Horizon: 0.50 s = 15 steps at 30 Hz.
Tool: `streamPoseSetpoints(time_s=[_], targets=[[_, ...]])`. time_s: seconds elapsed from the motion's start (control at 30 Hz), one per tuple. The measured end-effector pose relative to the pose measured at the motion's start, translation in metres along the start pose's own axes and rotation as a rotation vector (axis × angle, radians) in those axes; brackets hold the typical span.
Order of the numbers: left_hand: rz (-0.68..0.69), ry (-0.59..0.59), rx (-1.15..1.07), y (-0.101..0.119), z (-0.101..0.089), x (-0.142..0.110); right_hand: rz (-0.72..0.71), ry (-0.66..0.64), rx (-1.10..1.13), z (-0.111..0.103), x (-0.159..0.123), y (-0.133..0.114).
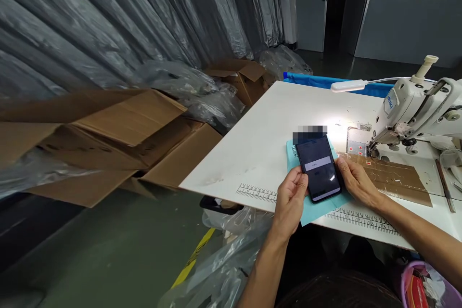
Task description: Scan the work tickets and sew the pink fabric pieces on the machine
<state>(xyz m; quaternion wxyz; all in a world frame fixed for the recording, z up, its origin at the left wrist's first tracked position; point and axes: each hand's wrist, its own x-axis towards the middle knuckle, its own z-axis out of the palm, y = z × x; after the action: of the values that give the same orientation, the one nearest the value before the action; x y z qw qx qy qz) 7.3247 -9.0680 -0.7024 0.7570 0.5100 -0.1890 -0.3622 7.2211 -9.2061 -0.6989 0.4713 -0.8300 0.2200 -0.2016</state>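
Observation:
A dark smartphone [319, 180] with a pale box on its screen is tilted up toward me above the sewing table. My left hand [290, 197] grips its left side, thumb along the lower edge. On the opposite edge, my right hand [355, 180] has its fingers closed against the phone, with some fingertips hidden. A light blue sheet [308, 211] with dark printing lies behind and under the phone; whether my fingers also pinch it I cannot tell. Just right of my right hand, a brown cardboard piece [404, 178] rests by the needle area of the sewing machine [407, 110].
The white table [249, 139] has a printed ruler along its front edge. A lit lamp [348, 86] hangs over it. Tweezers [445, 185] lie at right. Open cardboard boxes [130, 120] and plastic bags [216, 106] stand left. A purple bin [407, 274] sits below right.

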Motion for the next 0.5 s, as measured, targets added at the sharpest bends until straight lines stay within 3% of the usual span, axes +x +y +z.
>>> streamPoseSetpoints(time_s=[0.17,0.5], targets=[[0.002,0.047,-0.009,-0.0017,-0.0003,0.0007,-0.083,-0.045,-0.093,0.0029,-0.0040,-0.0005],[0.023,0.088,-0.077,-0.0061,-0.0003,0.0043,-0.115,-0.090,-0.175,0.0015,-0.0037,0.0029]])
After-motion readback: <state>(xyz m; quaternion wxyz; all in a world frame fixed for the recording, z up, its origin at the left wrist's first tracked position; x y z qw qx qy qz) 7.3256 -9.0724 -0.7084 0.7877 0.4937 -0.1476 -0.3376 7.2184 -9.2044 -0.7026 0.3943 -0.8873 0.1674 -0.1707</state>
